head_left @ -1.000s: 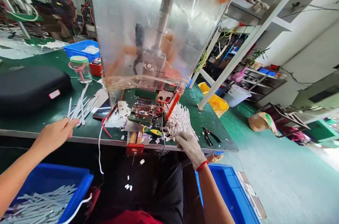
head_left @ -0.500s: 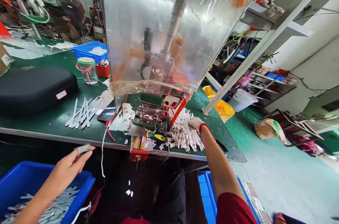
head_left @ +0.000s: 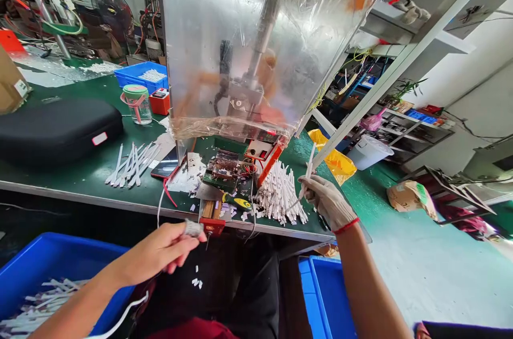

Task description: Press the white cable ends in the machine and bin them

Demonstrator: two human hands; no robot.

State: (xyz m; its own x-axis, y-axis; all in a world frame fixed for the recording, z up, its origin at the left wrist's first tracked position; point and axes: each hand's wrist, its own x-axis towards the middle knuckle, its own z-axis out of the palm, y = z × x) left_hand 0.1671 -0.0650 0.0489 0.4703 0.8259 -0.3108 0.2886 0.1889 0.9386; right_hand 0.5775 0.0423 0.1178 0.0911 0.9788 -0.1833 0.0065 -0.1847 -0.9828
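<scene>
My right hand [head_left: 329, 201], in a pale knitted glove with a red cuff, pinches a few thin white strips [head_left: 310, 160] above the bench's right end. One strip points up and another slants down to the left. Just left of it lies a dense pile of white strips [head_left: 280, 194]. My left hand [head_left: 168, 248], bare with grey tape round a finger, is in front of the bench edge, its fingers curled together and nothing visible in them. Between the hands a small machine fixture [head_left: 224, 168] sits below a cloudy plastic-wrapped shield [head_left: 224, 18].
A yellow-and-green-handled scraper [head_left: 237, 201] lies before the fixture. Loose white strips [head_left: 132, 165], a phone [head_left: 165, 165] and a black case [head_left: 60, 128] are to the left. Blue bins stand low at left [head_left: 76, 245] and right [head_left: 332, 296]. A slanted white post [head_left: 372, 87] rises at right.
My right hand has lifted from the pile, moving right and toward me, with white strips in its fingers. My left hand has moved right and slightly down, its fingers more curled.
</scene>
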